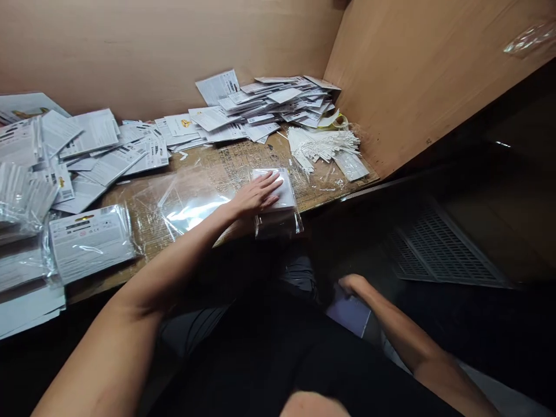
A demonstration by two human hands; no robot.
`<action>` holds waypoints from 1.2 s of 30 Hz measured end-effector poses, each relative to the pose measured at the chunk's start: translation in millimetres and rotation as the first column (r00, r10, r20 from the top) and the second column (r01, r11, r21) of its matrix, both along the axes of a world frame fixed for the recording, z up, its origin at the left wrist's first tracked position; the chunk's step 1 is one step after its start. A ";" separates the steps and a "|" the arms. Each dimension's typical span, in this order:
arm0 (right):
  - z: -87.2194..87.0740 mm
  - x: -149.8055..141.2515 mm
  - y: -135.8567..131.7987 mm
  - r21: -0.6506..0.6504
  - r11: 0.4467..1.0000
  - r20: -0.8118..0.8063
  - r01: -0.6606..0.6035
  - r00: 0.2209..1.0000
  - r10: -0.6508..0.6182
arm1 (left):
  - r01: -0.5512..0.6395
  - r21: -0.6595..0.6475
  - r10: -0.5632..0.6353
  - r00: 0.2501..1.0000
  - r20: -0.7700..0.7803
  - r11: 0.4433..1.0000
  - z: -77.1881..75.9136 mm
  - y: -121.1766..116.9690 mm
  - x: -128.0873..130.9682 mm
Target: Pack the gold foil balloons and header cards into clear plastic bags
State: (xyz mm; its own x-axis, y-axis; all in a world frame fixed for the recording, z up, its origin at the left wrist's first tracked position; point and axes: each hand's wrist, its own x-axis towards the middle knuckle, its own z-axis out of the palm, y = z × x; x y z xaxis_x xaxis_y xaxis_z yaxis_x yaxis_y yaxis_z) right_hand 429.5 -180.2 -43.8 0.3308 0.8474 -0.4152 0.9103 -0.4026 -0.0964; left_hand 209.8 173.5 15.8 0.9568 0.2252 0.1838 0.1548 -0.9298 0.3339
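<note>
My left hand (259,194) lies with fingers outstretched on a white packet in a clear plastic bag (284,194). The bag's loose end hangs over the front edge of the worn wooden bench (226,156). Low beside my lap, under bench height, my right hand (354,285) is closed at the top edge of a flat, pale purple card or packet (350,315). That spot is dim, and the fingertips are partly hidden. Left of my left hand, clear plastic film (191,211) lies flat and shiny on the bench.
A heap of printed white packets (264,104) leans against the back board. More printed packets (95,139) pile up at the left. Thin white strips (321,143) lie bunched at the right by a yellow tape roll (336,120). A grey plastic crate (443,246) stands below, right.
</note>
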 end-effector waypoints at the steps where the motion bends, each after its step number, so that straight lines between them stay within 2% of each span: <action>1: -0.7 6.6 -6.5 0.025 1.000 0.000 0.012 1.000 -0.012 | 0.046 -0.015 -0.045 0.998 0.049 0.999 -1.6 -7.1 -12.2; 3: 0.9 18.9 -3.9 0.131 0.991 0.022 0.005 1.000 -0.008 | 0.107 -0.007 -0.106 0.989 0.101 0.994 -4.2 -23.4 -40.0; 5: 4.9 28.6 17.1 0.337 0.939 0.057 -0.062 0.997 0.046 | 0.113 0.049 -0.115 0.992 0.056 0.992 -5.5 -40.7 -64.9; 6: 7.3 32.0 32.9 0.455 0.881 0.071 -0.128 0.992 0.108 | 0.103 0.085 -0.106 0.994 0.028 0.991 -6.1 -49.0 -73.5; 8: 11.8 34.9 69.9 0.630 0.721 0.088 -0.289 0.949 0.304 | 0.073 0.142 -0.070 0.997 -0.030 0.987 -8.7 -63.4 -80.7; 11: 15.3 31.7 122.6 0.696 0.524 0.088 -0.490 0.783 0.616 | 0.003 0.152 0.011 0.996 -0.091 0.988 -17.6 -75.6 -73.4; 13: 15.0 28.1 146.3 0.716 0.434 0.099 -0.546 0.695 0.712 | -0.034 0.117 0.044 0.996 -0.081 0.993 -24.9 -76.8 -66.6; 15: 13.8 24.5 159.2 0.758 0.386 0.098 -0.525 0.678 0.729 | -0.067 0.060 0.068 0.998 -0.012 0.996 -30.0 -75.2 -62.6; 17: 13.3 18.6 164.5 0.819 0.381 0.055 -0.429 0.720 0.692 | -0.151 -0.023 0.153 0.984 0.090 0.988 -30.9 -73.3 -59.3; 19: 14.7 8.2 167.4 0.870 0.416 -0.039 -0.264 0.805 0.592 | -0.306 -0.125 0.324 0.932 0.165 0.944 -27.6 -71.3 -52.8; 22: 19.4 -14.4 175.7 0.874 0.485 -0.202 0.034 0.933 0.298 | -0.550 -0.218 0.586 0.795 0.157 0.806 -19.1 -66.4 -34.7; 24: 22.4 -29.5 185.4 0.847 0.498 -0.255 0.185 0.964 0.075 | -0.660 -0.223 0.693 0.710 0.130 0.718 -15.5 -61.0 -20.5; 26: 24.4 -40.7 196.9 0.821 0.507 -0.255 0.262 0.963 -0.086 | -0.722 -0.226 0.754 0.645 0.119 0.654 -15.3 -54.4 -8.1; 29: 28.1 -48.8 211.7 0.785 0.551 -0.219 0.283 0.959 -0.180 | -0.769 -0.257 0.809 0.575 0.122 0.585 -17.9 -45.2 4.9; 31: 33.0 -49.9 215.1 0.742 0.606 -0.201 0.286 0.958 -0.206 | -0.775 -0.318 0.831 0.547 0.097 0.547 -16.5 -43.5 9.9; 33: 38.7 -46.6 213.3 0.666 0.673 -0.206 0.323 0.946 -0.251 | -0.739 -0.459 0.833 0.553 0.003 0.493 -10.2 -46.1 12.2; 34: 40.6 -42.1 212.6 0.615 0.701 -0.222 0.361 0.932 -0.285 | -0.699 -0.562 0.819 0.570 -0.067 0.441 -5.9 -47.5 12.6; 35: 41.4 -35.5 213.8 0.587 0.698 -0.249 0.411 0.911 -0.327 | -0.632 -0.676 0.793 0.598 -0.115 0.378 -1.6 -47.9 12.7; 36: 41.0 -27.6 217.8 0.567 0.690 -0.285 0.451 0.893 -0.350 | -0.613 -0.714 0.802 0.585 -0.120 0.340 2.3 -46.7 12.2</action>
